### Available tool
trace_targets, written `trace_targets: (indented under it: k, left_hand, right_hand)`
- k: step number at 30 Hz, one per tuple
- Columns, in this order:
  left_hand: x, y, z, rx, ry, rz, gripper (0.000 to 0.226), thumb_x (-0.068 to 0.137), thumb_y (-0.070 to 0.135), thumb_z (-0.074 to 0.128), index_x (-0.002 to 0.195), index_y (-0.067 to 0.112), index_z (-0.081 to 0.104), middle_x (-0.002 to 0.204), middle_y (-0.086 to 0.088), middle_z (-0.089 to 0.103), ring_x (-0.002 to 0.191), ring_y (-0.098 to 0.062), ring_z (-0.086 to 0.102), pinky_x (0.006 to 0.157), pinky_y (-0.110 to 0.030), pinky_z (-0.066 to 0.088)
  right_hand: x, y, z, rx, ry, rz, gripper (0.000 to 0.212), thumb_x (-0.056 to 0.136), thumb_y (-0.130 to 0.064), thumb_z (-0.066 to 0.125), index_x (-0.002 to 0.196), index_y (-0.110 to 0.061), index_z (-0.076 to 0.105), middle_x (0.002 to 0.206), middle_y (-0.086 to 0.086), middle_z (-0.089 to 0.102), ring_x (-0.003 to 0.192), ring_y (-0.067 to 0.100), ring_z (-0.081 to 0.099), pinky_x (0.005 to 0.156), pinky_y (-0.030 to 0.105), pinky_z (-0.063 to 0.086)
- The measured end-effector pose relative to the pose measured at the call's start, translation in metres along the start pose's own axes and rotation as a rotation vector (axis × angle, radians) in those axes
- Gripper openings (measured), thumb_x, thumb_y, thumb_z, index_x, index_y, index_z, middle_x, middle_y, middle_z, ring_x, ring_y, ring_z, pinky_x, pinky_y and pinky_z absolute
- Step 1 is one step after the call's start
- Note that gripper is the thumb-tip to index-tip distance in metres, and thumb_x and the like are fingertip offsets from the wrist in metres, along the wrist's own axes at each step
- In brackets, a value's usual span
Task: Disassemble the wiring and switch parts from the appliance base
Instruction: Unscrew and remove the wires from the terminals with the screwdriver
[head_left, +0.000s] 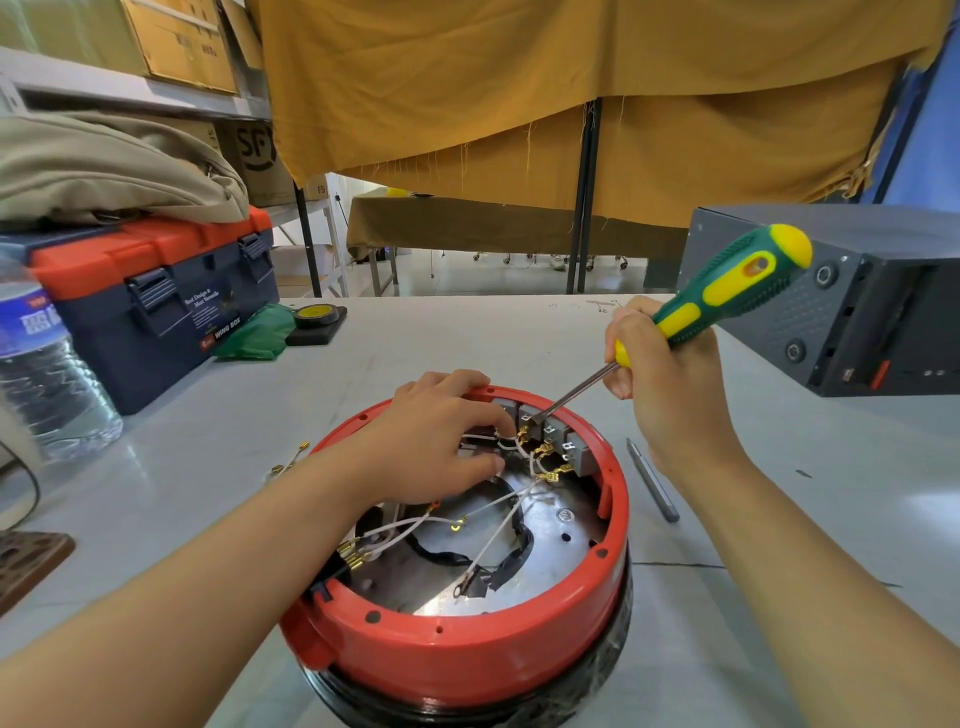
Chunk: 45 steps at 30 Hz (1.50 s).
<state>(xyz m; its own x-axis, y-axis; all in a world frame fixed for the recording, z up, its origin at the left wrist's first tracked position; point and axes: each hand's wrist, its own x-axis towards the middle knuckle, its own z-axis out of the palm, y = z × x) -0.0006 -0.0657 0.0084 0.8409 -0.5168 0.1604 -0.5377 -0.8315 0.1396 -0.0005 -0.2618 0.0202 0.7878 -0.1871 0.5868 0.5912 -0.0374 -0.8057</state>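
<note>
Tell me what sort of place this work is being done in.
Probably a workshop or storeroom bench: a toolbox stands on the table, cardboard boxes sit on shelving behind, and the right hand holds a screwdriver over an opened appliance base.

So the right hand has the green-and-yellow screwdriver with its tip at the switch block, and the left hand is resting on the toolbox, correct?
Not quite. The head view shows the left hand on the red appliance base, fingers among the white wires, not on the toolbox. The right hand does hold the screwdriver, tip at the switch block.
</note>
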Motion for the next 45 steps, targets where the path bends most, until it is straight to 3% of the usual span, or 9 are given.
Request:
trace_targets:
  k: [7, 12, 19, 24, 29, 34, 45]
  left_hand:
    - [0.0003, 0.0013, 0.0000, -0.012, 0.003, -0.005, 0.031, 0.088, 0.043, 0.055, 0.118, 0.043, 0.055, 0.149, 0.003, 0.029, 0.135, -0.021, 0.026, 0.112, -0.041, 0.022]
    - [0.0002, 0.0010, 0.0008, -0.014, 0.021, -0.003, 0.030, 0.087, 0.041, 0.057, 0.117, 0.042, 0.057, 0.147, 0.001, 0.032, 0.134, -0.022, 0.029, 0.111, -0.042, 0.024]
    - [-0.0001, 0.0009, 0.0007, -0.022, 0.020, 0.001, 0.029, 0.087, 0.042, 0.057, 0.116, 0.042, 0.057, 0.147, 0.003, 0.031, 0.134, -0.021, 0.029, 0.111, -0.042, 0.024]
    - [-0.0004, 0.0004, 0.0000, -0.026, 0.014, -0.001, 0.029, 0.087, 0.042, 0.056, 0.116, 0.043, 0.057, 0.148, 0.004, 0.030, 0.134, -0.020, 0.028, 0.111, -0.042, 0.024]
    - [0.0004, 0.0004, 0.0003, -0.019, 0.008, -0.002, 0.030, 0.087, 0.043, 0.056, 0.117, 0.043, 0.056, 0.148, 0.003, 0.030, 0.135, -0.021, 0.027, 0.112, -0.042, 0.023]
    - [0.0002, 0.0001, 0.0004, -0.017, 0.002, -0.003, 0.031, 0.087, 0.043, 0.056, 0.118, 0.044, 0.055, 0.149, 0.002, 0.029, 0.135, -0.020, 0.026, 0.112, -0.043, 0.022]
    - [0.0001, -0.0005, 0.0007, -0.025, 0.004, -0.002, 0.030, 0.087, 0.043, 0.056, 0.117, 0.044, 0.056, 0.149, 0.004, 0.029, 0.136, -0.020, 0.025, 0.112, -0.042, 0.022]
  right_hand:
    - [-0.0034, 0.0077, 0.0024, -0.014, 0.021, 0.052, 0.026, 0.077, -0.020, 0.048, 0.052, -0.014, 0.044, 0.043, -0.009, 0.038, 0.041, 0.005, 0.037, 0.042, 0.015, 0.031]
    - [-0.0007, 0.0054, 0.0001, 0.019, 0.030, 0.034, 0.034, 0.076, -0.021, 0.050, 0.042, -0.027, 0.048, 0.045, -0.008, 0.041, 0.042, 0.006, 0.038, 0.043, 0.015, 0.032]
    - [-0.0002, 0.0017, -0.0015, 0.007, 0.050, -0.036, 0.034, 0.079, -0.021, 0.050, 0.045, -0.029, 0.050, 0.045, -0.009, 0.044, 0.043, 0.005, 0.041, 0.046, 0.016, 0.033]
    - [-0.0036, 0.0006, 0.0006, -0.032, 0.027, -0.060, 0.024, 0.079, -0.023, 0.050, 0.055, -0.018, 0.047, 0.044, -0.012, 0.044, 0.045, 0.004, 0.043, 0.047, 0.010, 0.033]
    - [-0.0029, -0.0010, 0.0011, -0.010, 0.003, -0.032, 0.025, 0.080, -0.023, 0.049, 0.055, -0.018, 0.045, 0.043, -0.011, 0.042, 0.043, 0.004, 0.042, 0.045, 0.011, 0.033]
    - [-0.0005, 0.0025, -0.0010, 0.008, 0.074, 0.032, 0.036, 0.091, -0.011, 0.049, 0.056, -0.018, 0.047, 0.041, -0.013, 0.041, 0.041, 0.003, 0.042, 0.042, 0.013, 0.034]
    - [0.0021, 0.0061, -0.0034, 0.086, 0.165, 0.160, 0.028, 0.089, -0.009, 0.047, 0.062, -0.008, 0.044, 0.042, -0.008, 0.036, 0.039, 0.007, 0.032, 0.040, 0.018, 0.030]
